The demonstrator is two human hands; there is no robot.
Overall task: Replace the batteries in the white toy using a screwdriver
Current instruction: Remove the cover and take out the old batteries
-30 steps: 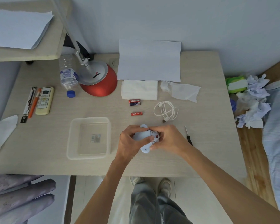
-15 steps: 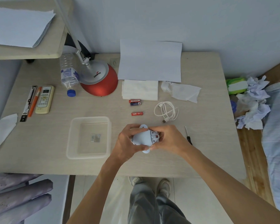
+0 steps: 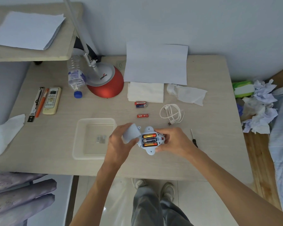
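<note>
Our left hand (image 3: 119, 145) now holds the cover (image 3: 131, 133) off the toy (image 3: 150, 151), gripped by our right hand (image 3: 174, 141), baring three batteries (image 3: 149, 140).

— The white toy (image 3: 149, 150)?
— Underside up near the desk's (image 3: 202, 160) front edge; cover (image 3: 131, 132) off, tilted at its left; three batteries (image 3: 149, 140) exposed side by side.
— The screwdriver (image 3: 194, 138)?
— Flat towards the right edge; spare batteries (image 3: 142, 115) mid-desk.
</note>
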